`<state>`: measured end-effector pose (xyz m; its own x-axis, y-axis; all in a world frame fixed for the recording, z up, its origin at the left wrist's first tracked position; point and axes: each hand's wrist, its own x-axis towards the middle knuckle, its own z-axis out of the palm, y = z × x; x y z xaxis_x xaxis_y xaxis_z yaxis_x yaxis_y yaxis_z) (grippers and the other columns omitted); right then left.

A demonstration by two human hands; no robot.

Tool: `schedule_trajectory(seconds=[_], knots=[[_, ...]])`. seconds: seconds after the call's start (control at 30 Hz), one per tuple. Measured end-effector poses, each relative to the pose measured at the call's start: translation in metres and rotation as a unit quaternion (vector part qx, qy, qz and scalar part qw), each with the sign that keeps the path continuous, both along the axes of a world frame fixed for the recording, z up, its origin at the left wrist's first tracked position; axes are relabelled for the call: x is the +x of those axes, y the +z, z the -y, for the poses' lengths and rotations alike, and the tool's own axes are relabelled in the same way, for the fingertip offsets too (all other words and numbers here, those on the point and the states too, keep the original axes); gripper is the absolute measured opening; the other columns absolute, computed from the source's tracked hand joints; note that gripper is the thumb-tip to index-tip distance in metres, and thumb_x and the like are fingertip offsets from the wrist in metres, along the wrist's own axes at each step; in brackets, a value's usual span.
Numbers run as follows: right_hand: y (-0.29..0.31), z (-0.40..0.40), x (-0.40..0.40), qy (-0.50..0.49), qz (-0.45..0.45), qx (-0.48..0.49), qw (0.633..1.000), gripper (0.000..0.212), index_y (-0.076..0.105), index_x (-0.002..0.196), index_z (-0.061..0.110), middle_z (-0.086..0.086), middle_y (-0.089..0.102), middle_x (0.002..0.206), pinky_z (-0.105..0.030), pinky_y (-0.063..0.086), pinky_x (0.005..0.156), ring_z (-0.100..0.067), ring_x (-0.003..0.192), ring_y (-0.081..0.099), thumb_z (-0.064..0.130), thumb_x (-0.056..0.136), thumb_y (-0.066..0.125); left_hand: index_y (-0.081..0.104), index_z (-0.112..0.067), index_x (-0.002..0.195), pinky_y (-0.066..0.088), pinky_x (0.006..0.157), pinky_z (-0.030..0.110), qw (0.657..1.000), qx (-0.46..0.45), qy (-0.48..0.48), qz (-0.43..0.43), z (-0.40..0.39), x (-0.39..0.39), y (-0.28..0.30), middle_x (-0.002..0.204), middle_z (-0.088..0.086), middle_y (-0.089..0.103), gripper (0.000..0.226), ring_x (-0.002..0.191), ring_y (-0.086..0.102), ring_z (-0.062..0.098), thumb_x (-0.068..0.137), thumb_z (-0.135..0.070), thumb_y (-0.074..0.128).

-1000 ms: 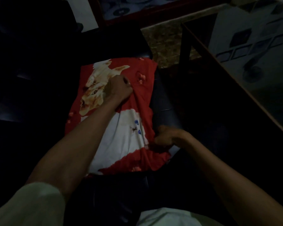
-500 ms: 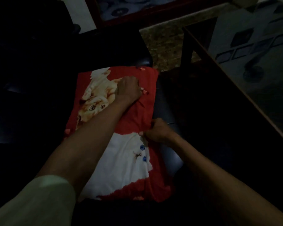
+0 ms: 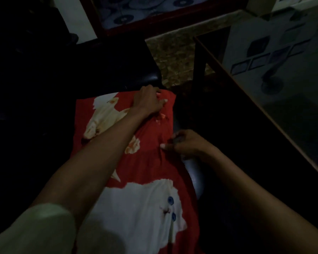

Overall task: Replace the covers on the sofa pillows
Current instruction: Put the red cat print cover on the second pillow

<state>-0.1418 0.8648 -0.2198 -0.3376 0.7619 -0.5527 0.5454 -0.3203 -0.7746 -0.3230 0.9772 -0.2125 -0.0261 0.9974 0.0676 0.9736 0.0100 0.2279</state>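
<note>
- The red pillow cover (image 3: 151,162), printed with cats, lies stretched over the dark sofa seat (image 3: 117,70), running from the middle of the view down to about 6 o'clock. It looks padded, so the pillow is probably already inside; the dim light leaves this uncertain.
- The left hand (image 3: 148,101) sits at the cover's far end, toward 12 o'clock from the view's centre. Its fingers curl over the top right corner, and its grip appears closed on the cloth there. This likely serves to seat the filling in that corner and to anchor the far end.
- The left forearm runs straight along the cover from 7 o'clock, lying over the cat print, which also keeps the fabric flat.
- The right hand (image 3: 184,143) is at the cover's right edge, around 3 o'clock from the cover's middle. Thumb and fingers seem pinched on the fabric's border; shadow hides the exact hold. The grip is narrow, and small wrinkles radiate from it, which suggests the cloth is being drawn taut sideways.
- The right forearm comes in from 4 o'clock with the wrist bent inward.
- A glass tabletop (image 3: 283,88) with a wooden rim stands at 2 o'clock, apart from the sofa.
- My guess is that the step in hand is smoothing and squaring the fitted cover.
</note>
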Motion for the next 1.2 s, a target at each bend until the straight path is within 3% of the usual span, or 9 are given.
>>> schedule_trajectory(seconds=[0.13, 0.23, 0.4, 0.57, 0.67, 0.73, 0.93, 1.07, 1.2], knots=[[-0.010, -0.010, -0.027, -0.034, 0.005, 0.044, 0.998, 0.059, 0.077, 0.095, 0.015, 0.003, 0.077, 0.093, -0.037, 0.060, 0.087, -0.014, 0.087, 0.073, 0.062, 0.059, 0.087, 0.073, -0.028, 0.114, 0.044, 0.094, 0.041, 0.999, -0.030, 0.015, -0.037, -0.037, -0.001, -0.014, 0.119, 0.005, 0.071, 0.040, 0.115, 0.062, 0.029, 0.084, -0.054, 0.071], [-0.011, -0.014, -0.029, -0.016, 0.038, 0.066, 0.997, 0.036, 0.076, 0.092, 0.014, 0.001, 0.076, 0.091, -0.032, 0.059, 0.081, -0.014, 0.086, 0.072, 0.043, 0.074, 0.087, 0.074, -0.018, 0.106, 0.049, 0.087, 0.039, 0.998, -0.033, 0.004, -0.044, -0.045, 0.000, -0.015, 0.112, 0.013, 0.071, 0.032, 0.106, 0.065, 0.035, 0.088, -0.044, 0.070], [-0.019, -0.031, -0.028, 0.029, 0.051, 0.018, 0.998, 0.031, 0.075, 0.093, 0.012, -0.004, 0.077, 0.095, -0.038, 0.062, 0.084, -0.018, 0.088, 0.074, 0.030, 0.073, 0.088, 0.073, -0.016, 0.091, 0.049, 0.077, 0.033, 0.997, 0.001, 0.073, 0.027, -0.067, -0.020, -0.009, 0.099, 0.011, 0.072, 0.018, 0.095, 0.067, 0.032, 0.090, -0.033, 0.067], [-0.024, -0.039, -0.028, 0.035, 0.031, -0.034, 0.998, 0.025, 0.075, 0.087, 0.009, -0.008, 0.078, 0.084, -0.044, 0.064, 0.077, -0.022, 0.078, 0.077, 0.022, 0.069, 0.087, 0.074, -0.023, 0.102, 0.053, 0.094, 0.039, 0.993, -0.042, 0.100, 0.046, -0.083, -0.019, -0.025, 0.112, 0.007, 0.072, 0.026, 0.108, 0.066, 0.031, 0.081, -0.035, 0.064], [-0.029, -0.046, -0.034, -0.027, -0.016, -0.047, 0.998, 0.049, 0.073, 0.091, 0.016, 0.000, 0.076, 0.084, -0.028, 0.061, 0.069, -0.015, 0.075, 0.074, 0.049, 0.060, 0.092, 0.066, -0.031, 0.126, 0.043, 0.109, 0.044, 0.993, -0.103, 0.057, 0.029, -0.102, -0.017, -0.028, 0.138, 0.004, 0.061, 0.055, 0.130, 0.053, 0.029, 0.080, -0.060, 0.070], [-0.036, -0.052, -0.042, -0.106, -0.039, -0.020, 0.993, 0.070, 0.072, 0.092, 0.019, 0.004, 0.076, 0.089, -0.032, 0.061, 0.079, -0.015, 0.083, 0.074, 0.069, 0.045, 0.087, 0.070, -0.031, 0.123, 0.044, 0.108, 0.048, 0.989, -0.140, 0.045, -0.008, -0.109, -0.016, -0.031, 0.137, 0.004, 0.061, 0.057, 0.129, 0.054, 0.029, 0.076, -0.064, 0.072], [-0.044, -0.051, -0.055, -0.093, 0.035, 0.076, 0.992, 0.040, 0.070, 0.093, 0.025, 0.004, 0.073, 0.101, -0.034, 0.056, 0.090, -0.017, 0.101, 0.068, 0.054, 0.071, 0.085, 0.072, -0.017, 0.115, 0.052, 0.090, 0.037, 0.992, -0.032, 0.122, 0.017, -0.127, -0.004, -0.038, 0.120, 0.012, 0.069, 0.035, 0.113, 0.064, 0.033, 0.083, -0.029, 0.066], [-0.048, -0.057, -0.052, -0.087, 0.035, 0.057, 0.994, 0.031, 0.068, 0.084, 0.023, 0.007, 0.072, 0.086, -0.032, 0.058, 0.084, -0.016, 0.089, 0.071, 0.046, 0.072, 0.086, 0.071, -0.019, 0.117, 0.051, 0.089, 0.034, 0.977, -0.027, 0.207, 0.048, -0.130, -0.010, -0.046, 0.124, 0.010, 0.068, 0.035, 0.115, 0.064, 0.029, 0.086, -0.036, 0.068], [-0.052, -0.050, -0.051, -0.116, -0.023, -0.008, 0.993, 0.023, 0.070, 0.080, 0.019, 0.003, 0.073, 0.082, -0.039, 0.061, 0.084, -0.018, 0.081, 0.072, 0.034, 0.077, 0.086, 0.074, -0.019, 0.102, 0.052, 0.089, 0.032, 0.985, -0.066, 0.121, 0.102, -0.122, -0.022, -0.038, 0.114, 0.008, 0.071, 0.025, 0.110, 0.066, 0.028, 0.090, -0.037, 0.061]])
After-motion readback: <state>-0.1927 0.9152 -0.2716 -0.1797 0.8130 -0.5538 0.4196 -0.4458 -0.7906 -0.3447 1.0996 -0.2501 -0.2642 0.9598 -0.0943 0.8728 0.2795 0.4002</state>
